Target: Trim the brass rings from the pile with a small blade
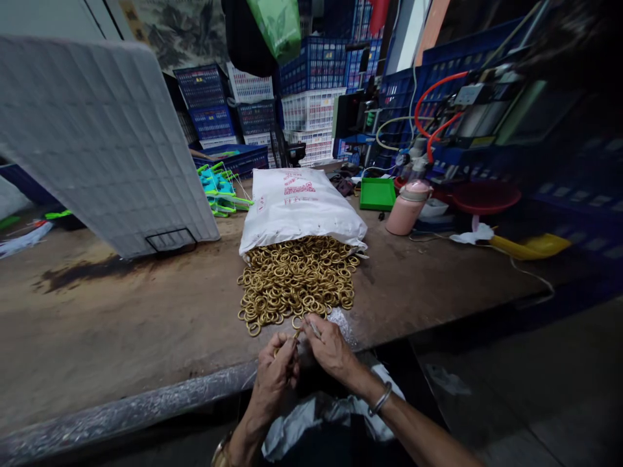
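Blue crates (pixel 202 97) stand stacked behind the workbench (pixel 160 324). At centre, a white sack (pixel 302 207) lies flat; brass-coloured rings (pixel 299 279) spill from its mouth onto the bench. To its right, I see a shallow green tray (pixel 378 193), then an upright pink bottle (pixel 407 211). Left hand (pixel 276 368): fingers curled, gripping a ring (pixel 276 352). Right hand (pixel 328 345): angled inward, pinching a pale object (pixel 315 329), too small to identify, beside the pile.

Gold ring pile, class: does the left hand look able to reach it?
Probably yes: the gold ring pile lies just ahead of the left hand with nothing visible between, though that hand seems busy.
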Available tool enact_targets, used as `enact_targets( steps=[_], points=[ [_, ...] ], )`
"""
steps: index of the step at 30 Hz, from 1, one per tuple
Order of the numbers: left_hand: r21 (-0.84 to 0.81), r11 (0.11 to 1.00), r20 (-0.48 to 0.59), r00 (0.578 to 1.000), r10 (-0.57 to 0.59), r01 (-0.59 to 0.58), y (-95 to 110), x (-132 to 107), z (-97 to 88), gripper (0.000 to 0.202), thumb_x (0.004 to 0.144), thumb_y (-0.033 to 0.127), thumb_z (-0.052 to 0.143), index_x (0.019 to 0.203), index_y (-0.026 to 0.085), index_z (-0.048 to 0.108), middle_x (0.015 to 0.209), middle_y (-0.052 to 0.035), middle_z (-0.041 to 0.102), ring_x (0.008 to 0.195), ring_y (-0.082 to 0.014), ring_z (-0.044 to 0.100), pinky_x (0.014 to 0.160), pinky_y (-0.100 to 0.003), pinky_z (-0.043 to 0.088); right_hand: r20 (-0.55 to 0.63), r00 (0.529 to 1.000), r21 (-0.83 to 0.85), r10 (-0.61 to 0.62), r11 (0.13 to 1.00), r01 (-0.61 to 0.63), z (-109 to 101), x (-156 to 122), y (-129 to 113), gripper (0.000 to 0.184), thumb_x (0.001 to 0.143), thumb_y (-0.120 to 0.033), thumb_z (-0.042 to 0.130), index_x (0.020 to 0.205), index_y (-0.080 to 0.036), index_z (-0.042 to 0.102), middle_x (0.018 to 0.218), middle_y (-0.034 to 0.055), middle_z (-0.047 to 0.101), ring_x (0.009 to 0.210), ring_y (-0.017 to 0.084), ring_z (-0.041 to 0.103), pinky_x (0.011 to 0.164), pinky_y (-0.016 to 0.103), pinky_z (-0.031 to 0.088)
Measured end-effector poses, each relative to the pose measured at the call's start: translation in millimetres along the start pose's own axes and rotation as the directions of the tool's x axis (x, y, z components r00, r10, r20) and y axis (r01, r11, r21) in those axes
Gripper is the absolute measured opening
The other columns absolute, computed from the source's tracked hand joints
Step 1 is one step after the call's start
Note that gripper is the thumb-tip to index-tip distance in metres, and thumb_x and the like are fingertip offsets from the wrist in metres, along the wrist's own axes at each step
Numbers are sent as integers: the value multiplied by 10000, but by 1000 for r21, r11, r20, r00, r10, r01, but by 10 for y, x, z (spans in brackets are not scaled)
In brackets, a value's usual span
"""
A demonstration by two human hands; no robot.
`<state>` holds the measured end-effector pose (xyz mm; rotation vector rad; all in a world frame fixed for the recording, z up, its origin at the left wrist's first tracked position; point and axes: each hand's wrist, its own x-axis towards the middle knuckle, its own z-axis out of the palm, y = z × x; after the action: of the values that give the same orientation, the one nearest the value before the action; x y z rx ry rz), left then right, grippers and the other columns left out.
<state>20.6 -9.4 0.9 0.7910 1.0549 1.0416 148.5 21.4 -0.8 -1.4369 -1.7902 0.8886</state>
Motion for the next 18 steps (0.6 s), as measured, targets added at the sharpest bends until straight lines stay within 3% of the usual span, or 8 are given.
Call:
enact_targets(
  steps=[3,7,18],
  points=[
    [56,998,-16,999,32,-31,8,18,-21,314,710,482,549,691,192,430,427,90,423,337,-39,317,340,-145,238,106,991,-183,-84,978,103,-15,-62,21,186,668,-92,383,768,-193,503,621,-21,516,575,112,444,558,212,275],
    [107,993,-43,998,51,-46,20,31,-24,337,677,503,562,704,194,429,398,95,425,323,-43,316,340,-152,251,171,982,-355,-81,925,138,-24,-112,-17,300,583,-57,372,816,-192,504,631,-9,546,571,127,462,547,227,250],
    [215,974,-72,993,95,-78,43,1,-24,278,708,452,527,687,187,447,387,94,406,312,-52,326,339,-163,259,195,980,-453,-44,882,130,-12,-127,-67,428,616,-68,374,1018,-184,469,780,32,618,709,163,542,596,237,284]
  ],
)
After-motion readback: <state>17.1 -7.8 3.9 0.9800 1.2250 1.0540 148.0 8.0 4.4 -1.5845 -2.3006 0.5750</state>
